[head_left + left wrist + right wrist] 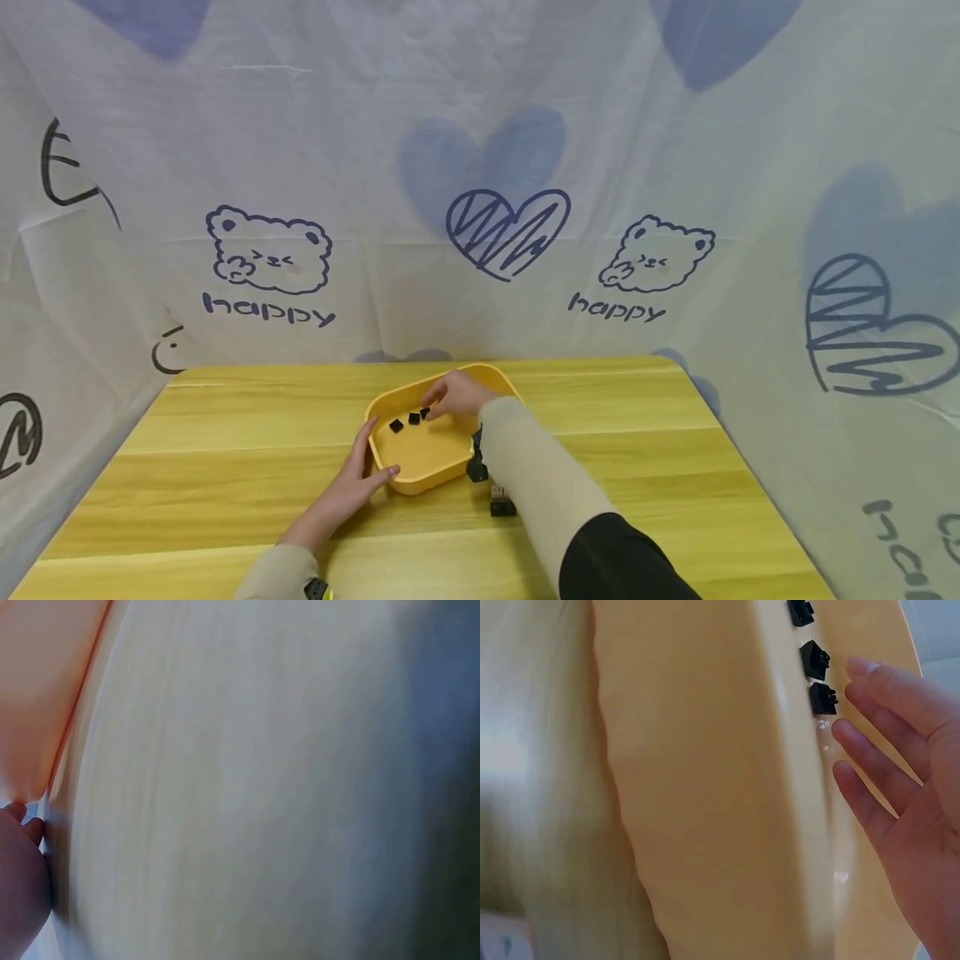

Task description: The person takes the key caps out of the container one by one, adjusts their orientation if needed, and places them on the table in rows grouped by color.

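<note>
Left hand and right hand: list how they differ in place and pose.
The left hand touches the edge of the yellow tray; the right hand is over its inside. The left hand's thumb and fingers are spread apart; the right hand's fingers are lightly bent near the black blocks. Both hands are bare.

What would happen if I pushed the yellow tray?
The yellow tray would probably slide, not roll: it's broad and low. It's likely stiff, as its walls stand up. Its shiny inside might feel slippery.

yellow-orange tray [423, 452], black blocks [414, 418], yellow wood-grain table [622, 433], white backdrop [375, 125] with blue hearts [487, 158]
</note>
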Tool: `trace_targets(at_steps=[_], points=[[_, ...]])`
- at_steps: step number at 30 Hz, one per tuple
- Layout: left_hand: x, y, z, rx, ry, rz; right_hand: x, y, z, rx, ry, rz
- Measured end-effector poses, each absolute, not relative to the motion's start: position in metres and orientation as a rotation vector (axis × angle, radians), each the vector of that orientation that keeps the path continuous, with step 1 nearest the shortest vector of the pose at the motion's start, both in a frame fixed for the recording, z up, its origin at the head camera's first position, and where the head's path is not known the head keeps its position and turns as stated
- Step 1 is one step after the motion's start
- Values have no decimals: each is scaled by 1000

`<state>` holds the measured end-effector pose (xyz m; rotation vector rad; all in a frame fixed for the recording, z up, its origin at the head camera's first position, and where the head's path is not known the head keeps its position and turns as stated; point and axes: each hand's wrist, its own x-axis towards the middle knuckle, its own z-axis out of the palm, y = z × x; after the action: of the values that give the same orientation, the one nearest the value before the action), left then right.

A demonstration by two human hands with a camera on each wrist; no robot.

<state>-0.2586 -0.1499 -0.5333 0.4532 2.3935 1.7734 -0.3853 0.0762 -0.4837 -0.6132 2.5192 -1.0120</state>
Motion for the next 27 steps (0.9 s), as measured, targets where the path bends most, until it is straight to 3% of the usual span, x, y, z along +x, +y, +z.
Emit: trace_targets(at_steps=[27], points=[[-259,-149,-535,454,2397,1780,-378,72,-496,-427,2433,-1002]])
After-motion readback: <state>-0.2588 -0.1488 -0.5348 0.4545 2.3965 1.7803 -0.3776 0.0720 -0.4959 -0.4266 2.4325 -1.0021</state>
